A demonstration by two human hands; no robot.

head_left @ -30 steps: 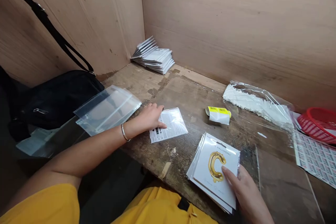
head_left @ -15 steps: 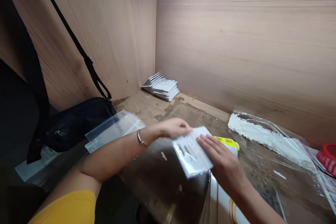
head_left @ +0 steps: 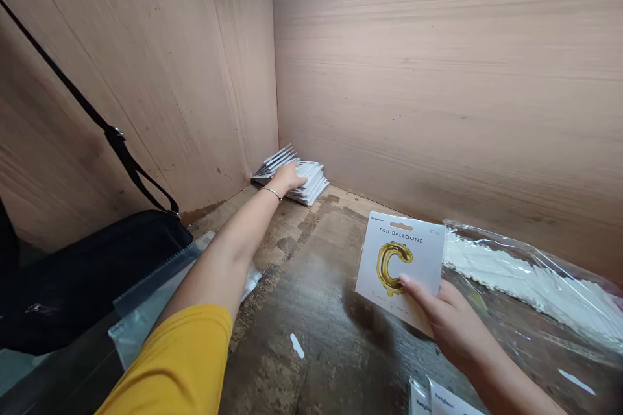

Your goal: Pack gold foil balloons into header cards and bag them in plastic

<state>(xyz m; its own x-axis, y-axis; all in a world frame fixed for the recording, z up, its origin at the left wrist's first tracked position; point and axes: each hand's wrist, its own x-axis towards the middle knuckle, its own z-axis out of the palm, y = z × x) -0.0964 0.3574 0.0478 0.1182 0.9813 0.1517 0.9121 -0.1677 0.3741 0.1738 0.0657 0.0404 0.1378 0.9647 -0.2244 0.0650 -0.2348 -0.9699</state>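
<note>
Foil balloon card (head_left: 395, 259), showing a gold letter C, is tilting above the tabletop (head_left: 321, 285), right of centre in the head view. The right hand (head_left: 450, 321) is grasping it, thumb pressing its front, other fingers hiding behind. The left hand (head_left: 287, 178) is touching the card stack (head_left: 314, 185) in the far corner; whether that grip is clasping a card, I cannot tell. The left forearm is partly covering clear sleeves (head_left: 141, 318); the picture's bottom edge is cutting off more cards (head_left: 448, 402). Wooden walls (head_left: 428, 91) are bounding the tabletop behind; its brown surface is stretching between both arms, a white slip (head_left: 296, 345) lying there.
</note>
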